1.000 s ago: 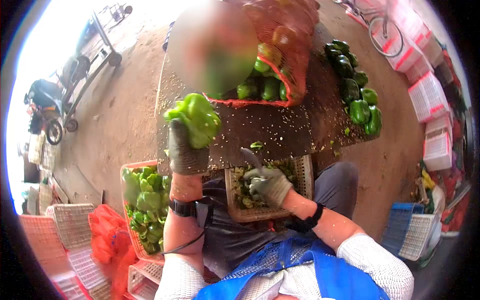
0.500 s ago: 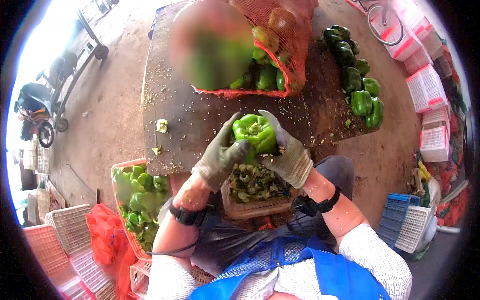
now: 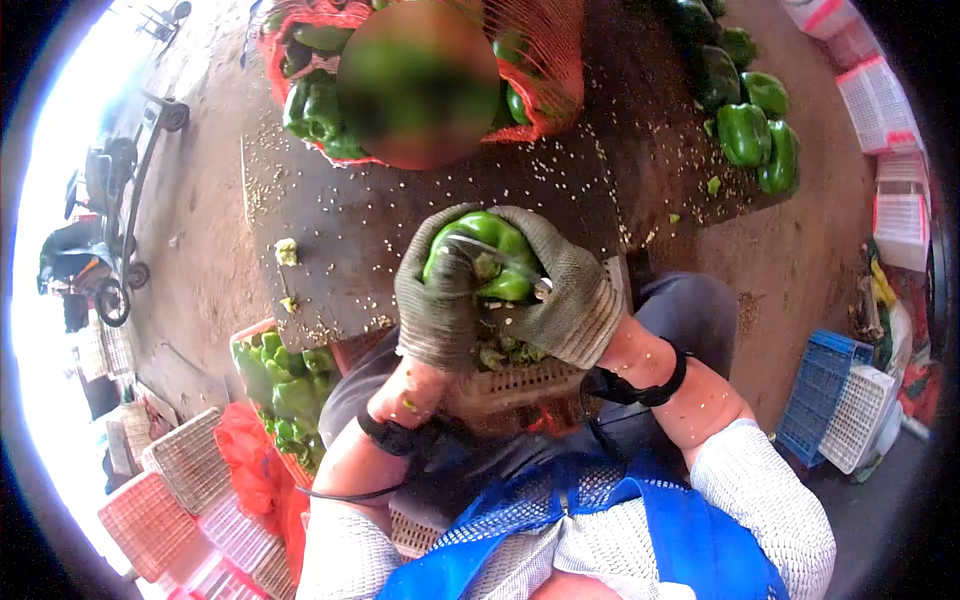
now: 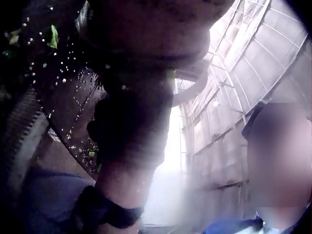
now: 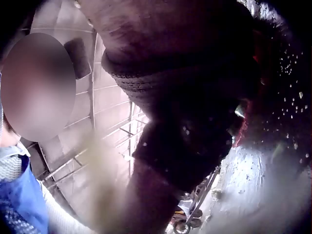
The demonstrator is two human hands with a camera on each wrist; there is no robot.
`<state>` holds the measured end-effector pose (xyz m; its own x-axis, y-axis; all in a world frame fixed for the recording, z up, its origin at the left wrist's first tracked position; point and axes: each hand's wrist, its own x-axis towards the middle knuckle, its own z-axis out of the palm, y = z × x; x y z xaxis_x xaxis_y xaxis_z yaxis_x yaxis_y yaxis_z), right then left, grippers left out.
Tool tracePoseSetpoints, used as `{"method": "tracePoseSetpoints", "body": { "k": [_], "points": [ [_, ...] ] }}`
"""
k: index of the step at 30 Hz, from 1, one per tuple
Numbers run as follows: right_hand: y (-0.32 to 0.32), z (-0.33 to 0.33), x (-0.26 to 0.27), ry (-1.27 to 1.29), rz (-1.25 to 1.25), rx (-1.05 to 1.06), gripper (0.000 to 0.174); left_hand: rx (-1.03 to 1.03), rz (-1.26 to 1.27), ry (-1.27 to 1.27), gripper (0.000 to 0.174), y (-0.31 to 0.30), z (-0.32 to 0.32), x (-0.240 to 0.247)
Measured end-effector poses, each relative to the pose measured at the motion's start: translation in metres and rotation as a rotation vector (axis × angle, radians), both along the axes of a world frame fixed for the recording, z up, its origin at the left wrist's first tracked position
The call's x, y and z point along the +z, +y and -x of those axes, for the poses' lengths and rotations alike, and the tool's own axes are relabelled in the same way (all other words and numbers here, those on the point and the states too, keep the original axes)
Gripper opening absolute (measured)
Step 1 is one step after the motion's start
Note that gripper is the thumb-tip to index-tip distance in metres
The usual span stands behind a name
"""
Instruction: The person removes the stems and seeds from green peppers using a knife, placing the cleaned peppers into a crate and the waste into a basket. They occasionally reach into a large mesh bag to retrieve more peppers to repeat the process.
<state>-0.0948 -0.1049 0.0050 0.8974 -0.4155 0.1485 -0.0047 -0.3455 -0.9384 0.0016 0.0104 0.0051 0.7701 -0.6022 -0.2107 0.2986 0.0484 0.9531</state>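
Clasped between two gloves: left hand (image 3: pixel 435 300) curled round left side of green pepper (image 3: pixel 510 238), right hand (image 3: pixel 570 290) closed on knife (image 3: pixel 515 259) and lapping the pepper's far right side. Pepper right between the palms, touching both, neither hand nearer. Stem end turned up, long axis seemingly running down through the grip. Blade slanting across stem end from the right; handle hidden, exact edge contact too blurred to tell. Too dark in both wrist views to add anything.

Around, left to right: crate (image 3: pixel 262 326) of green peppers, near left; seed-strewn table (image 3: pixel 350 240); red net bag (image 3: pixel 556 90), far side, peppers inside; scrap basket (image 3: pixel 515 382), just below the hands; loose peppers (image 3: pixel 744 136), far right.
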Motion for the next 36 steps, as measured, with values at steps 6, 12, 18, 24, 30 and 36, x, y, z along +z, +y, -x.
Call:
{"method": "tracePoseSetpoints", "body": {
  "k": [6,12,18,24,30,36],
  "points": [
    [-0.008,0.002,0.002,0.169,0.043,-0.040,0.069,-0.268,-0.058,-0.192,0.041,-0.005,-0.020,-0.012],
    [-0.009,0.006,-0.007,0.153,-0.015,-0.023,0.059,-0.476,0.086,0.166,0.037,0.003,-0.039,-0.037],
    [-0.001,0.006,0.001,0.253,-0.423,0.176,0.066,-0.731,0.094,0.382,0.044,0.034,-0.080,-0.073],
    [-0.001,0.067,-0.014,0.164,-0.836,0.034,0.060,-0.585,0.288,0.197,0.051,0.065,-0.088,-0.035],
    [0.008,0.062,0.008,0.128,-0.526,0.052,0.060,0.138,0.285,0.155,0.047,0.224,-0.072,0.043],
    [0.022,0.057,0.019,0.114,-0.488,0.110,0.060,0.578,-0.383,-0.205,0.027,0.465,0.006,-0.029]
  ]
}}
